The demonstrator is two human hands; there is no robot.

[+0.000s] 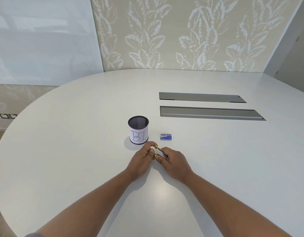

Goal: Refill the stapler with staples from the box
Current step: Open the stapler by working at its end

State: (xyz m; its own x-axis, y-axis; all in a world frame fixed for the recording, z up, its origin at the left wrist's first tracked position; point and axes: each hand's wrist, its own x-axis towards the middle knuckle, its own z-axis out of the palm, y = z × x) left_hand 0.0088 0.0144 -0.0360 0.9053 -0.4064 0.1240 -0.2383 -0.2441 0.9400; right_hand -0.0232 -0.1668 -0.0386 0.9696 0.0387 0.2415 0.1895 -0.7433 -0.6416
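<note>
Holding: both hands meet over the near middle of the white table (79, 134), sharing one small stapler (160, 153).
Left hand (142, 159): fingers curled, pinching the stapler's yellow-tipped far end.
Right hand (173, 162): fingers wrapped round the stapler's near end, the metal top showing between the two hands.
Stapler: tilted, lifted just off the tabletop as far as I can tell; whether it is opened I cannot tell.
Staple box (166, 137): small, blue, lying flat just beyond the hands, apart from them.
Mesh cup (138, 130): black, upright, paper label reading "BI", left of the staple box.
Table slots (207, 106): two long grey recessed panels, farther back on the right.
</note>
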